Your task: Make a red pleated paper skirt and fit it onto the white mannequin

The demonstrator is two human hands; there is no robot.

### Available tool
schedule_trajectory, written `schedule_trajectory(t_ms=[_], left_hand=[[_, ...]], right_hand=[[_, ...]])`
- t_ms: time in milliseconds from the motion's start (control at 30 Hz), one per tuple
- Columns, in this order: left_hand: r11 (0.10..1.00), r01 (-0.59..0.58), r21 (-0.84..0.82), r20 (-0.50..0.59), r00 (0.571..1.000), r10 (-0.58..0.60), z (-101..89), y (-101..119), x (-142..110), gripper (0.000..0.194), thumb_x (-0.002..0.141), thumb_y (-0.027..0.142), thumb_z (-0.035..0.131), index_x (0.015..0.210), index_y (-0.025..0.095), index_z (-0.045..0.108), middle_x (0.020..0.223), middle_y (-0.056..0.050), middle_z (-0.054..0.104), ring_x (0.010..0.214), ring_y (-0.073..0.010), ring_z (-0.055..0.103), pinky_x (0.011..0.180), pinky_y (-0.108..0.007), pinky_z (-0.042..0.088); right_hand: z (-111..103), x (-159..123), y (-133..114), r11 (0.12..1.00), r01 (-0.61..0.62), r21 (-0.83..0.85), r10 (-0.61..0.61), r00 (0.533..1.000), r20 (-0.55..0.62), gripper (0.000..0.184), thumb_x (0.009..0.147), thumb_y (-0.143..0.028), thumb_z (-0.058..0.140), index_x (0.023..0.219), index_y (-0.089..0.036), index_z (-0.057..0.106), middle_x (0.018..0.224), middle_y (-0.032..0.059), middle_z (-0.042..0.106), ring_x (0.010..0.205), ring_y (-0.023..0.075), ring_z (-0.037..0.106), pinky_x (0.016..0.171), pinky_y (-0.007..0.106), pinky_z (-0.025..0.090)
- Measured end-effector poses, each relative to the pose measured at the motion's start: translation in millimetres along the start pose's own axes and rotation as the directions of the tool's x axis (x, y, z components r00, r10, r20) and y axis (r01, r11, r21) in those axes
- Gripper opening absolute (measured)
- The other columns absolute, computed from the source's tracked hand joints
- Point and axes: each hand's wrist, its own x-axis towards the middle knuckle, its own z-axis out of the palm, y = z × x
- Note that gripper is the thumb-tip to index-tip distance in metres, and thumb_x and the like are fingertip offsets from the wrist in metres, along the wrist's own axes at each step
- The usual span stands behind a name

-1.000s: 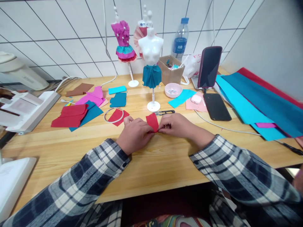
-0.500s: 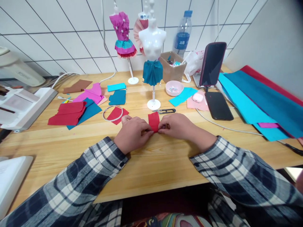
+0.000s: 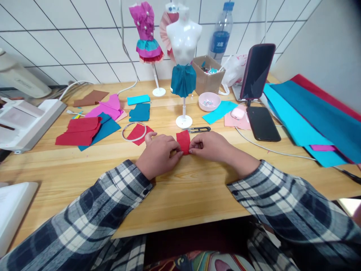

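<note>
A small red piece of crepe paper (image 3: 183,141) lies on the wooden table between my two hands. My left hand (image 3: 161,155) pinches its lower left corner between thumb and fingers. At the lower right corner, my right hand (image 3: 210,147) is closed on the same piece. Just beyond it lies a pair of black-handled thread snips (image 3: 199,129). Behind these stands a white mannequin (image 3: 184,41) on a round base, wearing a teal paper skirt (image 3: 183,80). Left of my left hand, a white ring (image 3: 123,134) rests partly over another red piece (image 3: 137,133).
Red paper (image 3: 77,132), teal and magenta scraps lie to the left. A pink bowl (image 3: 209,101) of small beads, a cardboard box (image 3: 207,77) and a dark phone (image 3: 263,124) stand or lie at right. Long coloured sheets (image 3: 316,113) cover the far right. A dressed mannequin (image 3: 146,47) stands behind.
The red piece has turned from slanted to nearly straight, its lower edge still between my fingers. The whole scene has shifted a little upward as the camera tilted.
</note>
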Motion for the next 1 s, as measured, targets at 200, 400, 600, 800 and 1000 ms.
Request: schedule_trajectory(t_ms=[200,400,600,800,1000], left_hand=[[0.998,0.048,0.033,0.002,0.999,-0.048,2.2,-2.0,1.5,0.021,0.083,0.036,0.059,0.073,0.019,0.062,0.092,-0.005,0.064,0.093,-0.0262,0.057,0.097,-0.059,0.025],[0.996,-0.039,0.077,-0.13,0.99,0.049,-3.7,-2.3,2.9,0.02,0.084,0.041,0.062,0.088,0.021,0.066,0.098,-0.007,0.066,0.098,-0.0284,0.055,0.089,-0.05,0.03],[0.952,-0.293,0.088,0.005,0.956,0.294,-4.7,-5.7,6.1,0.023,0.095,0.032,0.051,0.09,0.027,0.073,0.09,-0.001,0.073,0.086,-0.0218,0.06,0.081,-0.044,0.027],[0.967,-0.236,0.096,0.002,0.972,0.237,-4.4,-6.2,7.5,0.025,0.095,0.029,0.05,0.086,0.025,0.073,0.088,-0.001,0.074,0.085,-0.0215,0.061,0.083,-0.046,0.025],[0.981,-0.187,0.045,0.024,0.982,0.186,-4.5,-9.2,8.4,0.024,0.094,0.028,0.049,0.087,0.024,0.072,0.089,-0.001,0.074,0.087,-0.0214,0.062,0.084,-0.047,0.023]], right_hand=[[-5.2,7.1,-8.5,0.997,-0.036,-0.075,0.041,0.996,0.073,0.012,0.073,-0.03,0.063,0.066,-0.022,0.069,0.069,-0.0018,0.068,0.061,0.0118,0.052,0.053,0.025,0.03],[-9.4,16.6,-9.4,0.997,-0.028,-0.071,0.038,0.989,0.143,0.018,0.073,-0.035,0.065,0.061,-0.02,0.065,0.065,-0.0004,0.065,0.06,0.0126,0.052,0.053,0.026,0.03],[-8.3,16.2,-7.6,0.996,-0.025,-0.082,0.034,0.993,0.112,0.017,0.073,-0.033,0.067,0.063,-0.02,0.066,0.067,0.0009,0.066,0.062,0.014,0.054,0.054,0.026,0.03],[-1.9,1.8,9.0,0.958,0.287,0.005,-0.285,0.954,-0.092,0.01,0.079,-0.03,0.071,0.085,-0.021,0.072,0.087,0.0008,0.07,0.081,0.0146,0.059,0.064,0.024,0.035],[3.6,1.0,7.7,0.895,0.383,-0.228,-0.413,0.905,-0.101,0.014,0.087,-0.028,0.063,0.095,-0.024,0.074,0.1,0.0024,0.072,0.093,0.0182,0.062,0.065,0.027,0.036]])
